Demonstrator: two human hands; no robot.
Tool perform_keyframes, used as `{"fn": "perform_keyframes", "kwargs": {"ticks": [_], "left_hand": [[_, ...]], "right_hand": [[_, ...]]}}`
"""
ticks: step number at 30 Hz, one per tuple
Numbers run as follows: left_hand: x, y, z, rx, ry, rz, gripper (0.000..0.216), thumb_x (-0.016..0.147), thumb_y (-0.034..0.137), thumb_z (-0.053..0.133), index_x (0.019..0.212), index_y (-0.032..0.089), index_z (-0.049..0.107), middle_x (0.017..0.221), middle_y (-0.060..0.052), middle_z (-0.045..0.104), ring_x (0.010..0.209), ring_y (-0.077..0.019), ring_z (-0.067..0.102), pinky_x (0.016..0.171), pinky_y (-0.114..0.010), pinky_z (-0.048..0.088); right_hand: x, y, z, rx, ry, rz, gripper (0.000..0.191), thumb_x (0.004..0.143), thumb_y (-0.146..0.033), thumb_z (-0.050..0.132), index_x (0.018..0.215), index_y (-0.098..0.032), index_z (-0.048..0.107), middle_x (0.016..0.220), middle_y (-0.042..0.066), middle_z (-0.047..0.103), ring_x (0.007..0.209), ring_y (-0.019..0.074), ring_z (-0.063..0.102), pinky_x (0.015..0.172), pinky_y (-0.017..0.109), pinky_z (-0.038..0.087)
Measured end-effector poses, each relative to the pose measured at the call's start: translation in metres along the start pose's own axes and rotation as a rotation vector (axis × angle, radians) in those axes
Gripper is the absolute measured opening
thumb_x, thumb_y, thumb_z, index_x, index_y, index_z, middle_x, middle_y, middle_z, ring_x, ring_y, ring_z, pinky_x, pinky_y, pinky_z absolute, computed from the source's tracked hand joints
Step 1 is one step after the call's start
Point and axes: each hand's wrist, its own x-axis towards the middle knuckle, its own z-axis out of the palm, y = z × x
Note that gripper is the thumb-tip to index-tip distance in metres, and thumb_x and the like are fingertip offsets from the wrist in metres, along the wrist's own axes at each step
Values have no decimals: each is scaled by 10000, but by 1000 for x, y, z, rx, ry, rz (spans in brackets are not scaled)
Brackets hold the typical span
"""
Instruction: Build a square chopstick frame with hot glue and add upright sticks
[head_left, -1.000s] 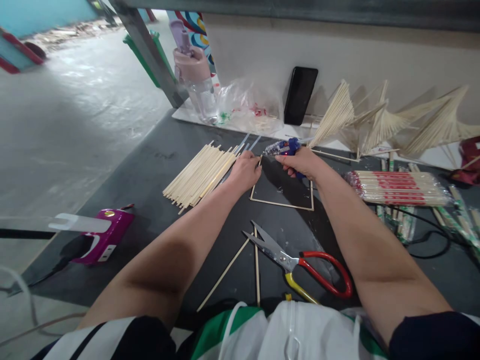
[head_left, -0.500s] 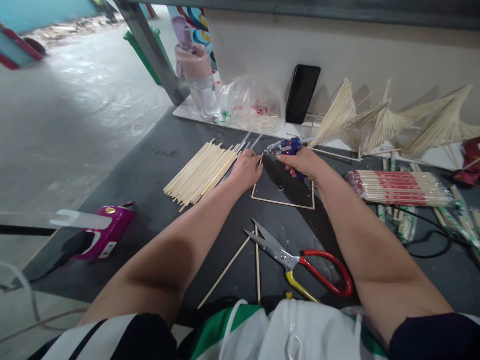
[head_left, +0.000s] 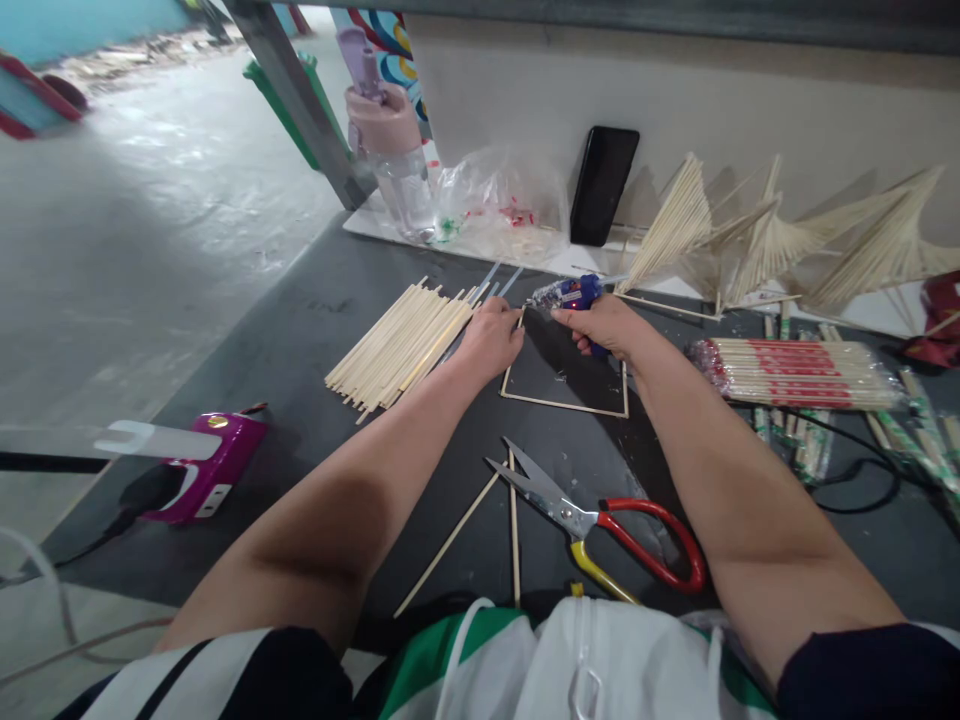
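My right hand is wrapped round a blue hot glue gun, whose nozzle points left. The nozzle tip is at the far left corner of a square frame of thin wooden sticks lying flat on the table. My left hand pinches the frame's left side near that corner, its fingers closed. Just left of this hand lies a bundle of loose wooden sticks, with a few translucent glue sticks at its far end. The far side of the frame is mostly hidden by my hands and the glue gun.
Open scissors lie near me across two loose sticks. A magenta power adapter sits left. Packaged chopsticks and a black cable lie right. Behind are a bottle, a phone and fanned stick structures.
Both hands, the glue gun and the frame hold the same positions; only the whole view has shifted slightly.
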Motion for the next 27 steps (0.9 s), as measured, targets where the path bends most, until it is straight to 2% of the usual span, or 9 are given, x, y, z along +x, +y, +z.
{"fn": "perform_keyframes", "kwargs": {"ticks": [8,17,24,27], "left_hand": [[0,2,-1,-6,-19,-9,406,923,206,546,1266,100,736,1207,-173,654,1193,-303,615,1097,-427,491],[0,2,-3,8,-20,-3,390,936,224,539,1250,123,747,1197,-161,660,1173,-293,624,1085,-417,499],[-1,6,-6,30,-47,-12,413,942,219,532,1288,102,727,1233,-169,657,1223,-296,609,1114,-424,482],[0,4,-4,32,-45,-5,413,941,225,528,1279,98,729,1234,-168,660,1227,-297,604,1113,-426,481]], "right_hand": [[4,4,1,4,9,-19,349,867,-317,802,670,-189,544,498,-31,546,403,93,508,392,210,468],[0,4,0,-24,-8,-2,349,881,-330,783,660,-183,556,521,-17,555,413,91,503,393,215,467],[2,4,-19,30,14,-15,275,867,-271,773,687,-180,586,570,-1,584,469,107,531,443,231,477],[7,4,-28,-107,115,-81,223,822,-245,780,706,-178,602,614,8,606,552,137,568,517,264,493]]}}
